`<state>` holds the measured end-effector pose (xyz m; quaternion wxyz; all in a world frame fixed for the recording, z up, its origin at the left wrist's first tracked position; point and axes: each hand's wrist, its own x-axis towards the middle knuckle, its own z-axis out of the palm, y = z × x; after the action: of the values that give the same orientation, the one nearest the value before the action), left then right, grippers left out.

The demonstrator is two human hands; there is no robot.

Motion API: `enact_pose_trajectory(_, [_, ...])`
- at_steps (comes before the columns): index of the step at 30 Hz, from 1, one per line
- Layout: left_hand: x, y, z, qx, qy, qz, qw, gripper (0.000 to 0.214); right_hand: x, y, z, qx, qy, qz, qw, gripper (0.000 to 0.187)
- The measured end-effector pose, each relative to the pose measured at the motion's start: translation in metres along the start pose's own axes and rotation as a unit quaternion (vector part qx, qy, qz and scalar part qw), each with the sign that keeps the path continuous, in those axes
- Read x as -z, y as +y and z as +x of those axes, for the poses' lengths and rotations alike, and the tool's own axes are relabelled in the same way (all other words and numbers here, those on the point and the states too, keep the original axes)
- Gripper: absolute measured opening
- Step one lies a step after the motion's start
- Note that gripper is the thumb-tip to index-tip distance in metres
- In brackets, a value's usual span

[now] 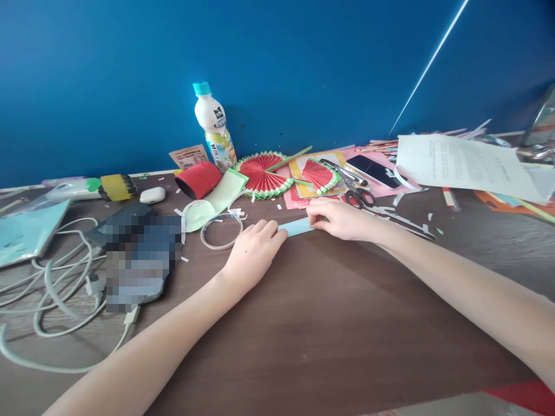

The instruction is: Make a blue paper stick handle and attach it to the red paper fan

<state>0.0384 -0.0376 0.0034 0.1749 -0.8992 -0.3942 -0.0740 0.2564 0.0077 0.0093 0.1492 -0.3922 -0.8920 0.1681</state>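
Observation:
A narrow light blue paper strip [296,227] lies low over the table between my hands. My left hand [255,249] is closed on its left end, the fingers curled and their tips partly hidden. With thumb and fingers pinched, my right hand [340,219] grips the strip's right end. Just left of my left hand lies a roll of tape [205,237]. Behind my right hand are dark-handled scissors [363,197]. Two red pleated paper fans with green edges, a large one [263,173] and a smaller one [318,175], lie beyond the strip.
A drink bottle [217,127] stands against the blue wall [303,69]. A red cup-like roll [198,180], an earbud case [152,195], a phone [147,266] and white cables [47,300] lie left. Rightward are another phone [375,171], a printed sheet [455,164] and paper scraps.

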Motion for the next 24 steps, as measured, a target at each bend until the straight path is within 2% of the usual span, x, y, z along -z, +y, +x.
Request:
enact_pose_trajectory(4, [-0.001, 0.002, -0.001, -0.006, 0.023, -0.002, 1.000, 0.021, -0.003, -0.001, -0.004, 0.010, 0.019, -0.026, 0.999, 0.012])
enact_pose_trajectory(11, [-0.002, 0.001, -0.001, 0.001, 0.033, 0.011, 0.999, 0.023, -0.010, -0.001, -0.005, 0.072, 0.032, -0.031, 0.996, 0.003])
enact_pose_trajectory(17, [-0.003, 0.001, -0.004, 0.009, 0.038, 0.019, 0.999, 0.021, -0.019, 0.001, -0.006, 0.104, 0.070, -0.046, 0.991, 0.020])
enact_pose_trajectory(21, [-0.002, 0.002, -0.004, 0.000, 0.040, 0.016, 0.999, 0.024, -0.023, 0.001, -0.010, 0.136, 0.119, -0.103, 0.978, 0.024])
enact_pose_trajectory(24, [-0.003, 0.003, -0.003, 0.013, 0.044, 0.017, 0.999, 0.023, -0.025, -0.001, -0.011, 0.158, 0.118, -0.152, 0.968, 0.030])
